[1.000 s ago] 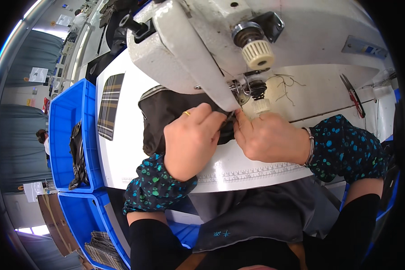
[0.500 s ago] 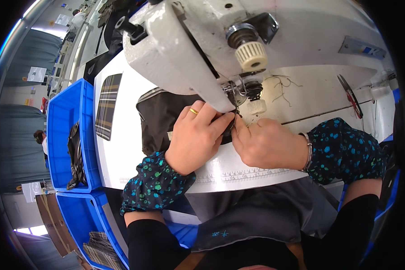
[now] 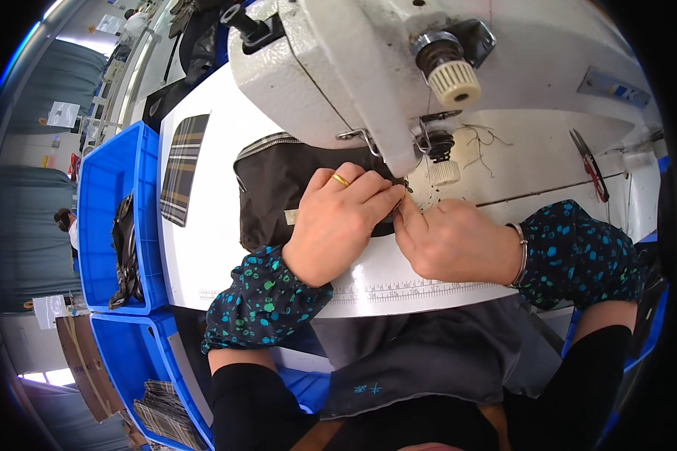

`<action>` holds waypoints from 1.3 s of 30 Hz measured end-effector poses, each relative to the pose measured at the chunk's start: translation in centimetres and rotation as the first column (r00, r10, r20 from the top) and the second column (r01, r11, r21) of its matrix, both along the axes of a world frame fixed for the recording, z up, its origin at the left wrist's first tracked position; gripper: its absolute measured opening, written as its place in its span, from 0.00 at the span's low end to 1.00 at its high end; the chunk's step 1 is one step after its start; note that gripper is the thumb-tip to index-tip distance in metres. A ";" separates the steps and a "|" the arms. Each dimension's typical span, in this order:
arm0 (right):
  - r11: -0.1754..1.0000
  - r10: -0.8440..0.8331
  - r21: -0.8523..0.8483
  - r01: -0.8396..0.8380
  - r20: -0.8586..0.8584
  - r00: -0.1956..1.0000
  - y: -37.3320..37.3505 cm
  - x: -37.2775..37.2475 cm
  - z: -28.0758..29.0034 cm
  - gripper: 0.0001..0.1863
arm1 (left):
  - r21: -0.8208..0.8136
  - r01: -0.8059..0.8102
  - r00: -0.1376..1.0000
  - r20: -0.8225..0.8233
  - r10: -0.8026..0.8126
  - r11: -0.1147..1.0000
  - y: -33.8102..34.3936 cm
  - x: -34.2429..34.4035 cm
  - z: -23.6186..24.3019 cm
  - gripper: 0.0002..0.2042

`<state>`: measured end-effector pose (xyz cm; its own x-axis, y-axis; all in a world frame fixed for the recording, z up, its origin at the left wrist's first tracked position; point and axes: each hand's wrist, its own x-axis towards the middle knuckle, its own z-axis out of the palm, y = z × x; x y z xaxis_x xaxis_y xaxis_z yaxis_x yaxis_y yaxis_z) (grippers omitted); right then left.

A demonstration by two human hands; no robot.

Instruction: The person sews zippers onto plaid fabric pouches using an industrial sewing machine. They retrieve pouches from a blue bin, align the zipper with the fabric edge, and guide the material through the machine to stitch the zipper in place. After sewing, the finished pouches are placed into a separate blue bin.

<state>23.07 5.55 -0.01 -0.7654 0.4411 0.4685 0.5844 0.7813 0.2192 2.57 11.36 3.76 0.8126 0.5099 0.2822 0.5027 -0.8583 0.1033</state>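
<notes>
A dark fabric piece (image 3: 274,180) with a zipper (image 3: 267,146) along its far edge lies under the head of a white sewing machine (image 3: 338,83). My left hand (image 3: 344,218) presses on its right part, fingers bent and close together, a gold ring on one finger. Beside it, my right hand (image 3: 455,239) pinches the fabric's edge, thumb and forefinger meeting my left fingertips just in front of the machine's needle area. The needle and the pinched edge are mostly hidden by my fingers and the machine head.
A plaid fabric piece (image 3: 184,171) lies on the white table at left. Scissors (image 3: 590,167) and loose threads (image 3: 481,143) are on the right. Blue bins (image 3: 150,225) holding fabric stand beside the table. A ruler strip (image 3: 384,292) runs along the near edge.
The view has shifted slightly, so the machine appears farther right. My hands have moved a little right in the picture, still on the fabric's edge, and my left fingers have shifted against my right.
</notes>
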 end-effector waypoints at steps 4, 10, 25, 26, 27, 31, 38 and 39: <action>1.000 -0.012 0.020 0.012 0.008 1.000 0.2 0.0 -0.2 0.16 | 0.003 -0.013 1.000 -0.017 0.013 1.000 0.6 -0.1 -0.7 0.15; 0.999 -0.027 0.027 0.027 0.009 1.000 0.7 0.0 0.0 0.15 | -0.025 -0.034 0.999 -0.007 0.034 0.999 1.7 -0.2 -1.2 0.16; 1.000 0.004 -0.022 -0.004 -0.019 1.000 -0.2 -0.1 0.2 0.15 | 0.200 -0.014 1.000 0.007 0.013 0.980 -0.8 0.1 -0.7 0.12; 1.000 0.002 -0.022 -0.002 -0.013 1.000 -0.4 -0.2 0.0 0.14 | 0.178 -0.008 1.000 -0.007 0.010 0.984 -0.8 0.2 -0.9 0.12; 1.000 -0.001 -0.022 0.001 -0.006 1.000 -0.5 -0.2 -0.1 0.14 | 0.180 0.000 1.000 0.009 -0.002 0.984 -0.7 0.3 -0.9 0.12; 1.000 -0.013 -0.024 0.012 -0.026 1.000 -0.5 -0.4 -0.2 0.14 | 0.171 0.000 1.000 0.016 -0.003 0.985 -0.3 0.3 -1.4 0.12; 0.997 -0.073 -0.013 0.072 -0.078 0.994 1.2 -0.4 -0.6 0.16 | 0.162 -0.026 0.997 0.071 0.015 0.986 1.7 0.6 -1.9 0.15; 0.996 -0.083 -0.039 0.080 -0.090 0.992 1.3 -0.4 -0.5 0.17 | 0.165 -0.024 0.996 0.085 0.010 0.986 1.9 0.6 -2.1 0.15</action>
<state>22.70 6.81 -0.52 -0.6809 0.5180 0.5177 0.6630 0.7364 0.1351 3.19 13.30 1.69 0.7741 0.4642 0.4304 0.5133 -0.8582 0.0025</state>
